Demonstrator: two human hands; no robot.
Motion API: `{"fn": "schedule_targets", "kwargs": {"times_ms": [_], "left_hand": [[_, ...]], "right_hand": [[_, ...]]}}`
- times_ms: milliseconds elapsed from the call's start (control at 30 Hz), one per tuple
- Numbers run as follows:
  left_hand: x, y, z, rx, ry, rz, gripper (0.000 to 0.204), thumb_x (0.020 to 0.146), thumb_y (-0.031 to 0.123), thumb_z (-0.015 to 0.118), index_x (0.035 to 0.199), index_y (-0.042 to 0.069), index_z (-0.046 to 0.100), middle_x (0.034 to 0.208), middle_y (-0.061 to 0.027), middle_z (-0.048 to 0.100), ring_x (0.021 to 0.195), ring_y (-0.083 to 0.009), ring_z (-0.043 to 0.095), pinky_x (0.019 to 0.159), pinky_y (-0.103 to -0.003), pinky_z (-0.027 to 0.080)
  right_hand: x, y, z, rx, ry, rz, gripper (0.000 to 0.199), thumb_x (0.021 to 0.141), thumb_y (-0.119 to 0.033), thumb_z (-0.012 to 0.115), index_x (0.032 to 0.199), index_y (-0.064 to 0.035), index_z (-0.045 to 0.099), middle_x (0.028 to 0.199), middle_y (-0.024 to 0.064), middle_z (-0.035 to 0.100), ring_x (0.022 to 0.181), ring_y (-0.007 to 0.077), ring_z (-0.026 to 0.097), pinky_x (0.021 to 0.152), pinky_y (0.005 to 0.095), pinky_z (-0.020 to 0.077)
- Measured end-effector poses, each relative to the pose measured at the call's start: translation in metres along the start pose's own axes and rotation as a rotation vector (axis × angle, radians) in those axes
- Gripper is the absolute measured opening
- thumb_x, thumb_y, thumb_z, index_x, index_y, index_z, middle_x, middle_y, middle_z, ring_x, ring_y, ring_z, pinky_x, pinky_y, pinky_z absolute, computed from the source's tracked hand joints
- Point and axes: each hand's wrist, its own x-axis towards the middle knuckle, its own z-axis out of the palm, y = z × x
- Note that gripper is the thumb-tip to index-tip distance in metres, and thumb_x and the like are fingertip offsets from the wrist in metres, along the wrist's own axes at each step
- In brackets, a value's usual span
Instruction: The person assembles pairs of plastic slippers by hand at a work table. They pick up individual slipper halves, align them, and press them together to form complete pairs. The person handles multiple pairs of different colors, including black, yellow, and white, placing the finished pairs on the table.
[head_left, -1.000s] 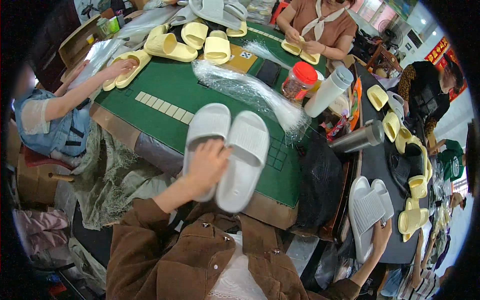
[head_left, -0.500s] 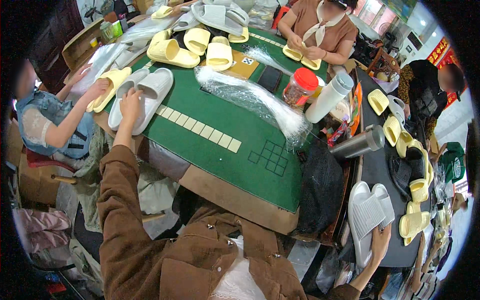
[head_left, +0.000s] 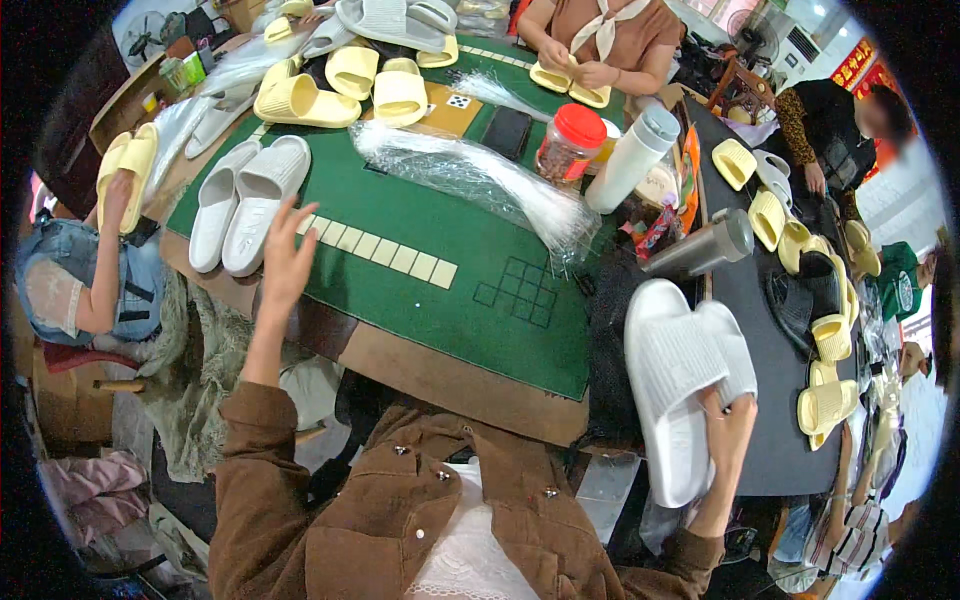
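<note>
My right hand [head_left: 732, 428] grips a pair of white slide slippers [head_left: 672, 385], holding them together by their heel ends above the edge of the dark side table. Near the left side of the green table, my left hand [head_left: 290, 255] is raised with its fingers apart, holding nothing. Just beyond it, a pair of light grey slide slippers [head_left: 265, 200] lies side by side, toes pointing away from me.
Yellow and grey slippers [head_left: 400, 92] are heaped at the far side. Clear bundled ties [head_left: 490, 185] lie mid-table, near a red-lidded jar [head_left: 572, 145], a white bottle [head_left: 632, 160] and a steel tumbler [head_left: 700, 245]. Co-workers sit left and opposite. More slippers [head_left: 828, 405] rest on the side table.
My left hand has let go of the grey slippers and moved right. My right hand has brought the white pair up and leftward. The co-worker on the left has lifted the yellow slippers.
</note>
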Motion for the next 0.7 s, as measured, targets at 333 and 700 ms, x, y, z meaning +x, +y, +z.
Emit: {"fn": "schedule_targets", "kwargs": {"times_ms": [333, 700], "left_hand": [[-0.007, 0.102, -0.003, -0.304, -0.171, 0.061, 0.028, 0.092, 0.007, 0.055, 0.118, 0.004, 0.065, 0.131, -0.015, 0.056, 0.121, -0.0289, 0.054, 0.1, -0.038, 0.042], [-0.024, 0.119, 0.021, -0.454, -0.375, 0.035, 0.036, 0.095, 0.014, 0.054, 0.128, 0.001, 0.055, 0.136, -0.0177, 0.05, 0.121, -0.0292, 0.052, 0.1, -0.036, 0.041]], "right_hand": [[0.018, -0.171, 0.097, 0.581, -0.259, -0.229, 0.026, 0.086, -0.015, 0.065, 0.096, 0.0091, 0.064, 0.076, 0.0099, 0.066, 0.067, 0.0124, 0.056, 0.061, 0.0307, 0.0462], [0.001, -0.142, 0.208, 0.815, -0.349, -0.147, 0.031, 0.091, -0.005, 0.057, 0.12, 0.0039, 0.056, 0.085, 0.0139, 0.062, 0.084, 0.0218, 0.067, 0.068, 0.0303, 0.0521]]}}
